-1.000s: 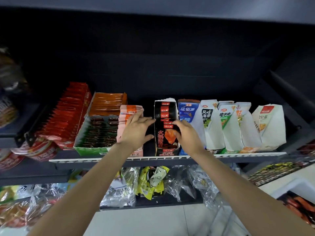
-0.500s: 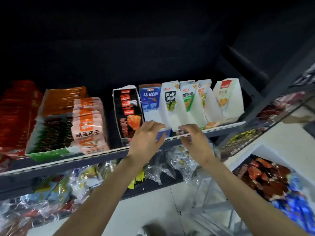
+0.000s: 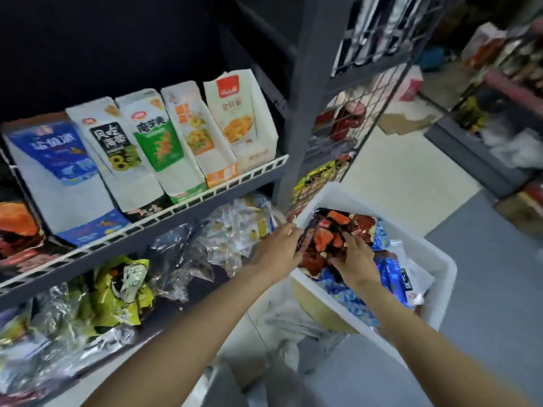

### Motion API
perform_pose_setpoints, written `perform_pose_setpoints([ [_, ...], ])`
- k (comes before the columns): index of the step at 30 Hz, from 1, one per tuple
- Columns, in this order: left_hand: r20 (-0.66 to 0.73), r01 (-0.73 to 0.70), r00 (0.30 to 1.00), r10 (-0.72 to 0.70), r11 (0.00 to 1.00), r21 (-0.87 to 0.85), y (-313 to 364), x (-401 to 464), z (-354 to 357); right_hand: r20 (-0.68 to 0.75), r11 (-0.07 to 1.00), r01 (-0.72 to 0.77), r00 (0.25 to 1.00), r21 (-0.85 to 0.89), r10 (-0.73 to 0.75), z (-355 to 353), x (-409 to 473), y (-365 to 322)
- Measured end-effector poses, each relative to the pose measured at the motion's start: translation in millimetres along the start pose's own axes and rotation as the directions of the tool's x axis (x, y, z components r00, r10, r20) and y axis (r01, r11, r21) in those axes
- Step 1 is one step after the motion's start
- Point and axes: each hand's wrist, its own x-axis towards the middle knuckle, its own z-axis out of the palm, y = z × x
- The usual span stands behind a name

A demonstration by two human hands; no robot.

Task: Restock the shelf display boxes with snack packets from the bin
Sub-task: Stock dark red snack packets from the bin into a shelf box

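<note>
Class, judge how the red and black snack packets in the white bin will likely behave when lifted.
The red and black snack packets look glossy, so probably slippery. They lie crumpled and loose, so likely floppy and light. Both hands, left hand and right hand, may be needed.

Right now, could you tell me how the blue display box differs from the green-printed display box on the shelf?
The blue display box is wider and sits furthest left in the white row; the green-printed display box is narrower, mid-row. Blue's front lip is blue, green's is green. Both have white sides, lean back and look empty.

Shop aisle, snack display boxes [image 3: 188,136] on wire-edged shelf [image 3: 223,186]
</note>
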Motion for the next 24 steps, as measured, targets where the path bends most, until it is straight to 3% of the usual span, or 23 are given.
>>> perform_pose_setpoints([
  [5,0.171,0.073,0.983,-0.063,0.996,-0.052,32,41,41,0.138,0.991,0.056,0.99,-0.119,-0.04,0,32,36],
  [10,0.257,0.271,0.936,-0.242,0.959,-0.084,32,79,76,0.064,0.946,0.166,0.986,-0.278,-0.154,2,33,65],
  [13,0.225,0.437,0.886,-0.405,0.892,-0.115,33,92,86,-0.009,0.94,0.149,0.987,-0.306,-0.159,0,32,78],
  [16,0.205,0.505,0.856,-0.474,0.853,-0.135,39,103,93,-0.018,0.941,0.158,0.985,-0.3,-0.171,-4,34,82],
  [21,0.068,0.487,0.873,-0.483,0.858,-0.167,43,103,96,-0.047,0.964,0.194,0.977,-0.183,-0.206,-6,38,72],
  [24,0.077,0.446,0.894,-0.441,0.862,-0.24,38,103,94,-0.033,0.962,0.257,0.965,-0.098,-0.261,-1,42,67],
])
